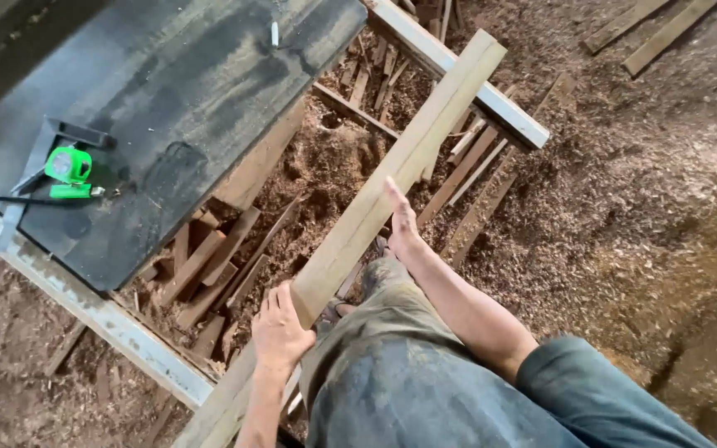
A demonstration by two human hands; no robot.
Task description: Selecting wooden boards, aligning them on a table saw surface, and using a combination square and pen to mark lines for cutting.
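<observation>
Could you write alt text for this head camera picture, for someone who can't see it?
Seen from above, a person's left hand and right hand rest on a long pale wooden plank lying across a metal frame. Sawdust and wood offcuts lie below; a green tape measure sits on a dark worktable.

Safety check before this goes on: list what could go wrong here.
The long wooden plank rests tilted on the metal frame rail; held only by the left hand and right hand, it could slip. Wood offcuts and sawdust underfoot may cause a trip.
</observation>
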